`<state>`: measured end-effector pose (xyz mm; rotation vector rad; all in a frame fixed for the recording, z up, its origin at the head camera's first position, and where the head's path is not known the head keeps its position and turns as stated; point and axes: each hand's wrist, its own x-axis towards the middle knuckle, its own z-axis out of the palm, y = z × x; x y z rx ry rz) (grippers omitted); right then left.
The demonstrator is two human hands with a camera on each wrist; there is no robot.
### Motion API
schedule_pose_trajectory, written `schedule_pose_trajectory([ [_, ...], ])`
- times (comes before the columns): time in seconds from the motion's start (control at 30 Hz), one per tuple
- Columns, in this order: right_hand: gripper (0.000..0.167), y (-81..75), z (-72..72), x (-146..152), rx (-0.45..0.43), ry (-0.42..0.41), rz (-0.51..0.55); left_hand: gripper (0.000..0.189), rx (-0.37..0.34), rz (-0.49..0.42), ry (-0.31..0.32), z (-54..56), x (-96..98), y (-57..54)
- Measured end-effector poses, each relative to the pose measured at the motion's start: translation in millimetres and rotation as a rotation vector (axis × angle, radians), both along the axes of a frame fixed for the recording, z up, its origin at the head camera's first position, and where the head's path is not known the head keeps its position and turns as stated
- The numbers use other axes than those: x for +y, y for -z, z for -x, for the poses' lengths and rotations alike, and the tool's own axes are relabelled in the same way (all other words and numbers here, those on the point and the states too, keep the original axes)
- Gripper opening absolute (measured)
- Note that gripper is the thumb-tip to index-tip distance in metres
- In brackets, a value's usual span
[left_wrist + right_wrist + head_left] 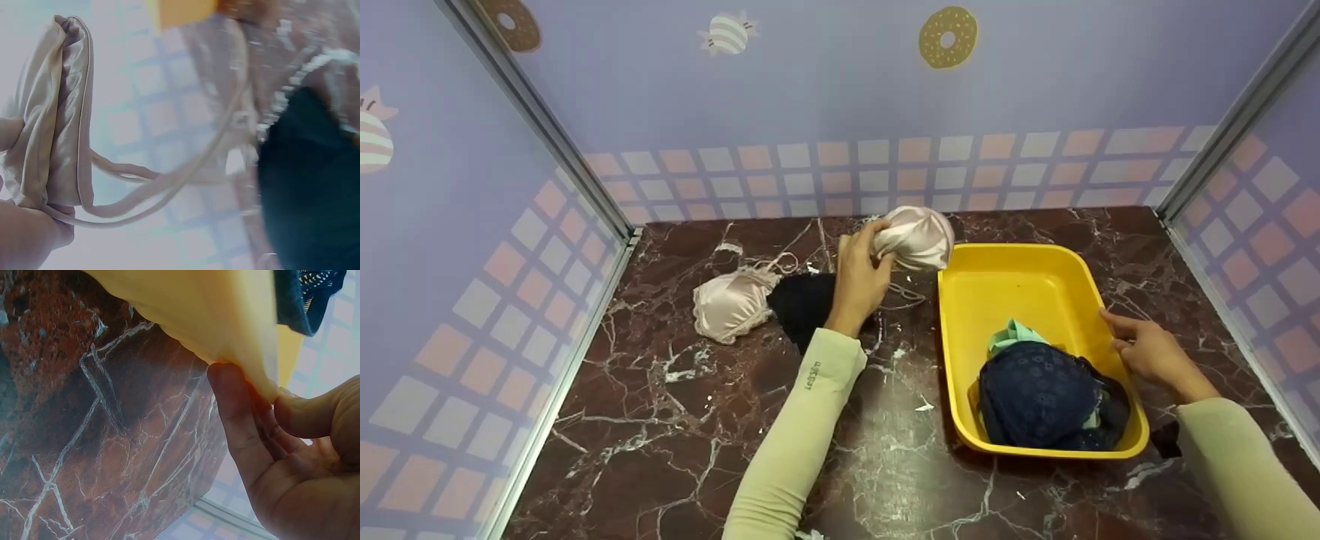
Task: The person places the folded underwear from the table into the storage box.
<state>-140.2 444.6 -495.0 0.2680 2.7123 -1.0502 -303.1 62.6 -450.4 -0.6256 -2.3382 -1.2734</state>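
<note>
Left hand (861, 274) has a pink satin cup (916, 236) pinched by its edge between thumb and fingers, raised off the surface (690, 420); right hand (1155, 351) grips the rim of the yellow tub (1027, 274), thumb against fingers. We've got the cup just past the left fingertips, beside the tub's far left corner; can't tell if they touch. Watch the straps (118, 209): they hang from the cup toward the surface near the black garment (802, 304) by the left wrist, so we'd lift enough to free them before any sideways move, else they may snag. Satin probably slips; we'd pinch firmly but not crush the cup. Lace-trimmed piece (735, 304) lies left of that hand, so mind the sleeve. Right hand should hold the rim steady without tipping it. Left of that hand, the navy bra (1039, 394) and mint cloth (1014, 334) fill the tub's near end; its far end looks roomier to us.
</note>
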Motion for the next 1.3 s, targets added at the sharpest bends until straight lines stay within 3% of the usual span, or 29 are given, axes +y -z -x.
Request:
schedule_pose_trajectory([
  [0.4,0.055,-0.4,-0.8,3.9,0.033,-0.008,0.002,0.043,0.236,-0.103,0.168,-21.0,25.2,-57.7],
  [0.87,0.055,5.4,-1.5,3.3,0.044,0.0,0.011,0.042,0.335,-0.127,0.338,-39.1,68.7,-115.6],
  [1.07,0.055,5.9,-1.7,5.2,0.015,0.025,0.061,0.036,0.321,-0.098,0.455,-44.8,98.5,-118.0],
  [1.2,0.055,4.6,-0.3,3.2,0.054,0.008,0.022,0.035,0.318,-0.087,0.493,-44.3,115.7,-110.0],
  [1.3,0.054,3.8,0.4,2.0,0.087,-0.002,-0.01,0.034,0.293,-0.038,0.509,-42.8,125.9,-97.5],
])
